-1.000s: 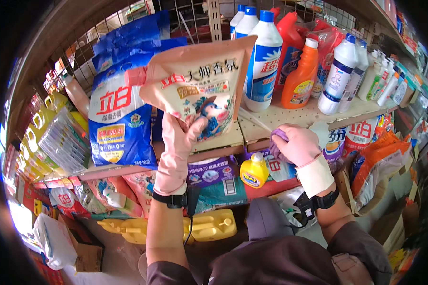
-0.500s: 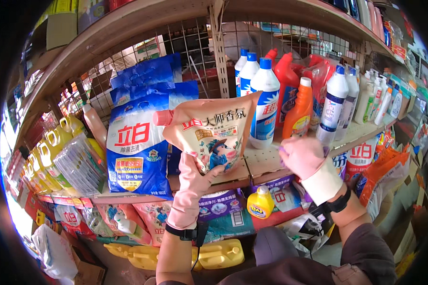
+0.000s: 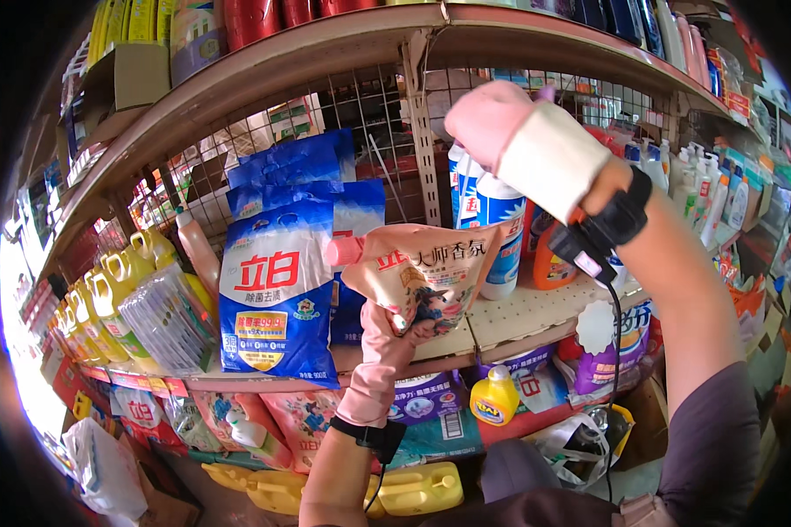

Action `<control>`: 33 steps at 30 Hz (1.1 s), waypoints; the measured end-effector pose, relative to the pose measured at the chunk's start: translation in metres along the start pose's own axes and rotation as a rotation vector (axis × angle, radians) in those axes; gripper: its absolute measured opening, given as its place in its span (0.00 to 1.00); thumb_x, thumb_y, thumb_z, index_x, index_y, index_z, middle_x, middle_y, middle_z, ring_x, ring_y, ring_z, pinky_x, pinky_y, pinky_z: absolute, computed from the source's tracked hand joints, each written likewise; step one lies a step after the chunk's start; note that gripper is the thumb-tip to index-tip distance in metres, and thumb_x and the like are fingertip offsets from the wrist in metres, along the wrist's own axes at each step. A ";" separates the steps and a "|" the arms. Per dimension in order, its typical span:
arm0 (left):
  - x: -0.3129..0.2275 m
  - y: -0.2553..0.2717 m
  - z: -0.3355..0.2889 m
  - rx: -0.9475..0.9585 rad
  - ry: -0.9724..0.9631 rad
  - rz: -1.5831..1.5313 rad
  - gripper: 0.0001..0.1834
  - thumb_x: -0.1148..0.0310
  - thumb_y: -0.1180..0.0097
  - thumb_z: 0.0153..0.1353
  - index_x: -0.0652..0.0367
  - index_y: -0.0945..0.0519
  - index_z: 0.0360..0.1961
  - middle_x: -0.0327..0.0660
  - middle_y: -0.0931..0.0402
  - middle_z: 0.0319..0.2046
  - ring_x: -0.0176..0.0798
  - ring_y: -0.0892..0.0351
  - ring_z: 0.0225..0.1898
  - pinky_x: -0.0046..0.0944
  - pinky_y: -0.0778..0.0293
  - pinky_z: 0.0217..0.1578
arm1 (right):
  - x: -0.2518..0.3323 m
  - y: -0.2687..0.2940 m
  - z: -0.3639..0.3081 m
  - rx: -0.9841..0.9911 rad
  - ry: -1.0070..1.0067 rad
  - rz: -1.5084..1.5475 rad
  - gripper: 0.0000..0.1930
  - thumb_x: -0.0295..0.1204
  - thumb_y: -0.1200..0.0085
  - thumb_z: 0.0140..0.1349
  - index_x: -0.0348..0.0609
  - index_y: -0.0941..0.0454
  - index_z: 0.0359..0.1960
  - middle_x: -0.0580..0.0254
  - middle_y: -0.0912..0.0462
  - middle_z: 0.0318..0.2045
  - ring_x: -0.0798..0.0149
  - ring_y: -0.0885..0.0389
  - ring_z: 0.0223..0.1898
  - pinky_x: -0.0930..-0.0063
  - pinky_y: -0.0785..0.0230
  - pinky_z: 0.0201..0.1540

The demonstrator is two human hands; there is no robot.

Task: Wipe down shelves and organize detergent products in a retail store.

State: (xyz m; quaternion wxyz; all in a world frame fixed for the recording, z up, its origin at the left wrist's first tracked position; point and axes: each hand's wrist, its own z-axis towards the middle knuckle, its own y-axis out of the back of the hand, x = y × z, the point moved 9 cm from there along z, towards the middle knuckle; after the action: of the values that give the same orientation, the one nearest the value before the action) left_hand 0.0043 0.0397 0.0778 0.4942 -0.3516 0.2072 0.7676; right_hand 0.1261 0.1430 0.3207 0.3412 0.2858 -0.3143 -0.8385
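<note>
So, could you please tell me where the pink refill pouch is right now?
In the head view the pink refill pouch sits near the centre, held up from below by the left hand, just right of the big blue detergent bag.

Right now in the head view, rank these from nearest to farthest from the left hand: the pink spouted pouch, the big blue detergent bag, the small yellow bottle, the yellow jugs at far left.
1. pink spouted pouch: held in the left hand.
2. big blue detergent bag: just to its left on the shelf.
3. small yellow bottle: lower right, shelf below.
4. yellow jugs: far left of the shelf.
</note>
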 end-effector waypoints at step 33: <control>0.061 0.002 0.068 -0.091 0.101 0.956 0.45 0.46 0.26 0.38 0.60 0.29 0.53 0.46 0.20 0.44 0.44 0.20 0.46 0.38 0.26 0.47 | 0.009 -0.184 -0.219 0.082 -0.365 1.072 0.13 0.35 0.37 0.57 0.39 0.19 0.38 0.62 0.15 0.31 0.71 0.19 0.33 0.76 0.27 0.40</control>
State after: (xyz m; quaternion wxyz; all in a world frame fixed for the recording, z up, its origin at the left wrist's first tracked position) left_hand -0.0363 0.1219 0.0777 0.0595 -0.2751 0.3353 0.8991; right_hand 0.2001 0.1680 0.0456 0.6480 -0.0505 -0.5015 -0.5710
